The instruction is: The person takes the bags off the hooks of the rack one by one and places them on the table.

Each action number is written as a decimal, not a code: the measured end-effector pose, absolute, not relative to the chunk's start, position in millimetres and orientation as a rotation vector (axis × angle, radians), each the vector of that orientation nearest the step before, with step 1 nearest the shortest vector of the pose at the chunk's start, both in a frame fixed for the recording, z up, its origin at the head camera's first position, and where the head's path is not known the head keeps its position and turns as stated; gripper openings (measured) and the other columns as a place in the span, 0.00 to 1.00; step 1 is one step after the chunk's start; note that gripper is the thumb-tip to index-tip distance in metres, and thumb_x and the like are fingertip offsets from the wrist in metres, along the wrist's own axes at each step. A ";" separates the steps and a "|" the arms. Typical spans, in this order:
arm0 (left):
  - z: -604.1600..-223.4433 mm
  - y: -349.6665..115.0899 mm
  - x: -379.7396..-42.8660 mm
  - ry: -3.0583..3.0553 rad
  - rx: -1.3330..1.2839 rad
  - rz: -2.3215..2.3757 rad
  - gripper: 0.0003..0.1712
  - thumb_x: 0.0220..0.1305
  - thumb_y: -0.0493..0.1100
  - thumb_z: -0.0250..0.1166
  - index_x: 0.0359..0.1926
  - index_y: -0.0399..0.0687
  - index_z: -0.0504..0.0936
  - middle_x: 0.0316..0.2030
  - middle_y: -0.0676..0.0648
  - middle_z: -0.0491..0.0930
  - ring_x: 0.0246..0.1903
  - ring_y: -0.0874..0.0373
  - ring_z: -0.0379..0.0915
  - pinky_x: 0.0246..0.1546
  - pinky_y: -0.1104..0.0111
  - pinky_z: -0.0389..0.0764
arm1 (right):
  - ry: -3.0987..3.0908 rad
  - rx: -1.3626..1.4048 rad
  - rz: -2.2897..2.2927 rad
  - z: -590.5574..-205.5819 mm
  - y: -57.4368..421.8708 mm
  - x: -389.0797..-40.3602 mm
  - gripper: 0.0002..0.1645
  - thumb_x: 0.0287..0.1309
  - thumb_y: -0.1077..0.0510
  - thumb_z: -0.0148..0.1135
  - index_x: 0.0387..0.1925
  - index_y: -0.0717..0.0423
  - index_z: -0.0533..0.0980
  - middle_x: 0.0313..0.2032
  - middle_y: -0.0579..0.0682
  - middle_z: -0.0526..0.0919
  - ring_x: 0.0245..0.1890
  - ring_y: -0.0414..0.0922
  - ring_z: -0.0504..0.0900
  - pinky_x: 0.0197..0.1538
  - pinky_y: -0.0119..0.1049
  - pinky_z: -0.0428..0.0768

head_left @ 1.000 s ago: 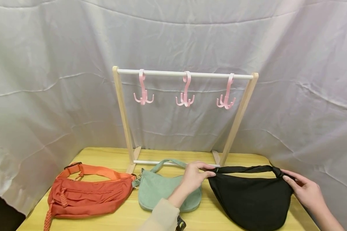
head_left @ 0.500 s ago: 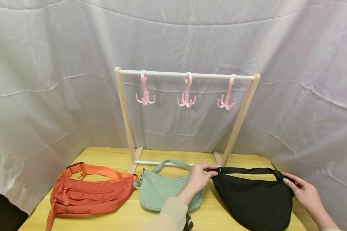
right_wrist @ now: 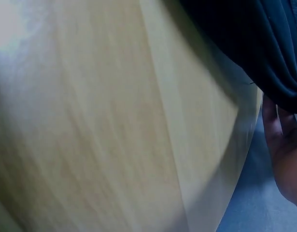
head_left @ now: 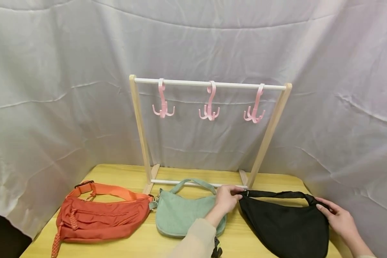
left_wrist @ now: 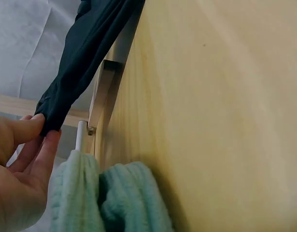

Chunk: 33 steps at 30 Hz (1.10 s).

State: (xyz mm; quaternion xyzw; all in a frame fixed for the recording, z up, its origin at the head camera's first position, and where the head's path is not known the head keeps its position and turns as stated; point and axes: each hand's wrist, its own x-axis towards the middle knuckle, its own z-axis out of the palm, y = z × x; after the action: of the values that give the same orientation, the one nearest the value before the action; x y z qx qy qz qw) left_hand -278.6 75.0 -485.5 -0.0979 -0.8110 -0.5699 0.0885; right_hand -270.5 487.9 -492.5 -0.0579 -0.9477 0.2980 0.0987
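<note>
A black shoulder bag (head_left: 287, 224) lies at the right of the table, its strap stretched along the top. My left hand (head_left: 227, 199) pinches the bag's left upper corner, where the strap joins. In the left wrist view the thumb and fingers (left_wrist: 50, 152) of that hand squeeze the black fabric (left_wrist: 73, 65). The right upper corner, by the strap's knot, is pinched by my right hand (head_left: 340, 216). Dark cloth (right_wrist: 264, 48) hangs from it in the right wrist view, where the hand is partly cut off. Under my left forearm lies a green corduroy handbag (head_left: 177, 215).
A red-orange waist bag (head_left: 100, 218) lies at the left of the yellow wooden table (head_left: 116, 172). Behind the bags stands a wooden rack (head_left: 138, 129) with a white bar (head_left: 187, 83). Pink hooks (head_left: 163, 104) hang from it. Grey curtain (head_left: 213, 43) encloses the table.
My left hand has shifted slightly right and down with the black bag's left corner. The right hand stays almost in place. The head view has shifted slightly.
</note>
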 end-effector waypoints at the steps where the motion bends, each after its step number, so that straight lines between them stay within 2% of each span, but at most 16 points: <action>1: -485.9 76.0 -278.7 -2.417 -0.285 -1.696 0.11 0.60 0.30 0.75 0.40 0.49 0.94 0.37 0.53 0.91 0.42 0.60 0.85 0.44 0.72 0.83 | -2.817 -0.190 0.909 -493.3 488.8 -270.5 0.34 0.72 0.33 0.58 0.66 0.51 0.79 0.62 0.72 0.77 0.38 0.37 0.78 0.35 0.29 0.74; 2: -486.1 76.8 -279.1 -2.421 -0.284 -1.685 0.11 0.60 0.30 0.75 0.40 0.49 0.94 0.37 0.53 0.91 0.42 0.60 0.85 0.44 0.72 0.83 | -2.829 -0.208 0.929 -494.2 489.8 -270.7 0.36 0.72 0.32 0.57 0.67 0.51 0.79 0.64 0.72 0.75 0.38 0.35 0.77 0.34 0.27 0.74; 3: -486.2 77.7 -279.7 -2.421 -0.282 -1.681 0.11 0.60 0.30 0.75 0.39 0.49 0.94 0.37 0.53 0.91 0.42 0.60 0.86 0.45 0.72 0.83 | -2.837 -0.219 0.955 -494.8 490.7 -271.2 0.37 0.72 0.31 0.56 0.68 0.51 0.78 0.66 0.72 0.73 0.39 0.38 0.79 0.35 0.27 0.74; 6: -487.0 79.9 -282.1 -2.429 -0.282 -1.674 0.10 0.59 0.31 0.76 0.38 0.51 0.94 0.37 0.54 0.91 0.41 0.61 0.85 0.44 0.72 0.83 | -2.861 -0.225 0.967 -496.0 492.5 -272.8 0.38 0.73 0.31 0.55 0.70 0.51 0.76 0.69 0.74 0.68 0.50 0.56 0.82 0.42 0.34 0.75; 8: -487.9 80.8 -283.3 -2.429 -0.276 -1.679 0.10 0.59 0.31 0.76 0.37 0.51 0.95 0.37 0.55 0.91 0.38 0.63 0.85 0.41 0.73 0.82 | -2.876 -0.222 0.992 -496.2 492.8 -273.9 0.39 0.73 0.31 0.53 0.71 0.53 0.74 0.70 0.75 0.65 0.59 0.69 0.75 0.49 0.44 0.76; 10: -489.1 81.3 -285.1 -2.433 -0.258 -1.688 0.10 0.58 0.31 0.77 0.36 0.51 0.95 0.36 0.55 0.91 0.34 0.66 0.83 0.36 0.74 0.81 | -2.903 -0.224 1.026 -495.8 493.3 -275.6 0.43 0.73 0.29 0.52 0.72 0.55 0.72 0.71 0.76 0.61 0.64 0.76 0.67 0.54 0.56 0.75; 13: -490.4 81.9 -287.1 -2.434 -0.229 -1.696 0.10 0.57 0.31 0.77 0.36 0.50 0.95 0.36 0.55 0.90 0.29 0.69 0.80 0.32 0.75 0.78 | -2.941 -0.211 1.047 -496.2 494.5 -278.2 0.47 0.72 0.27 0.50 0.74 0.57 0.69 0.72 0.77 0.58 0.66 0.78 0.62 0.58 0.68 0.71; 14: -490.4 82.2 -287.7 -2.435 -0.220 -1.701 0.10 0.57 0.30 0.77 0.36 0.50 0.95 0.35 0.54 0.90 0.29 0.69 0.79 0.31 0.75 0.78 | -2.951 -0.203 1.041 -496.5 494.9 -279.1 0.47 0.72 0.27 0.50 0.74 0.58 0.68 0.72 0.77 0.57 0.66 0.79 0.61 0.58 0.69 0.70; 19: -492.6 84.0 -289.0 -2.455 -0.201 -1.702 0.09 0.58 0.30 0.76 0.36 0.48 0.94 0.33 0.52 0.90 0.28 0.68 0.79 0.30 0.74 0.78 | -2.961 -0.141 0.998 -500.5 495.0 -280.2 0.46 0.74 0.31 0.53 0.73 0.63 0.68 0.70 0.79 0.59 0.65 0.80 0.62 0.59 0.70 0.70; 26: -499.9 85.3 -290.2 -2.480 -0.159 -1.697 0.08 0.59 0.31 0.76 0.37 0.48 0.94 0.31 0.54 0.89 0.30 0.66 0.80 0.33 0.72 0.81 | -3.025 -0.191 1.032 -504.0 493.5 -279.3 0.52 0.70 0.25 0.52 0.74 0.62 0.66 0.72 0.77 0.56 0.68 0.79 0.59 0.60 0.70 0.70; 33: -503.8 85.7 -291.8 -2.491 -0.135 -1.697 0.08 0.60 0.31 0.75 0.38 0.47 0.94 0.33 0.52 0.89 0.35 0.62 0.83 0.39 0.70 0.82 | -3.021 -0.203 0.954 -507.3 490.6 -279.9 0.49 0.70 0.27 0.53 0.71 0.62 0.70 0.72 0.76 0.59 0.66 0.79 0.61 0.59 0.72 0.68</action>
State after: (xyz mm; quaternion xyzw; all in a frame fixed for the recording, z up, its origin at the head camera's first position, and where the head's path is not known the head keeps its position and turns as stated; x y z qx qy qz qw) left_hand -291.8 85.7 -503.8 -0.0448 -0.8240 -0.5613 0.0623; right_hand -279.9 490.6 -507.3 -0.0638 -0.9515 0.3005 -0.0164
